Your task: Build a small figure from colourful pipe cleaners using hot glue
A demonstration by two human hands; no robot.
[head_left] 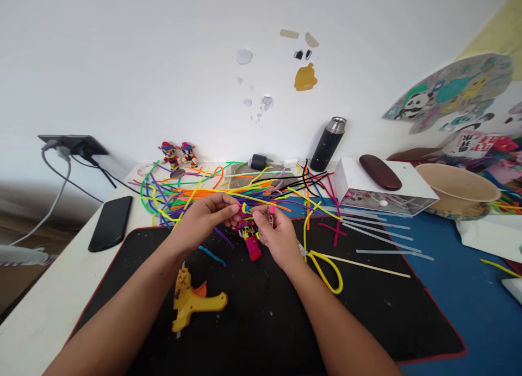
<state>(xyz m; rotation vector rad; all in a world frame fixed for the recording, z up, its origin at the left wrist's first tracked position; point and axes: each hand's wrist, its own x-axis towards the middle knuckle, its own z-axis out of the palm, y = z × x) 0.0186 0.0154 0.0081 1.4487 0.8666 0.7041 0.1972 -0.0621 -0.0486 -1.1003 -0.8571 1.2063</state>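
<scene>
Over the black mat (253, 321), my left hand (218, 210) and my right hand (275, 229) come close together, both closed in a pinch. Between their fingertips is a small yellow-and-teal pipe cleaner piece (246, 208). Just below it is a colourful pipe cleaner figure (249, 240) with a bright pink end, partly hidden by my fingers. A small pink bit (272, 208) shows at my right fingers; whether it is held I cannot tell. A yellow glue gun (191, 300) lies on its side below my left hand.
Many loose pipe cleaners (228, 191) spread along the wall, with two small finished figures (179, 154) behind them at left. A phone (110, 224) lies left of the mat. Right are a yellow loop (336, 281), glue sticks (379, 232), a flask (328, 143) and a white box (346, 175).
</scene>
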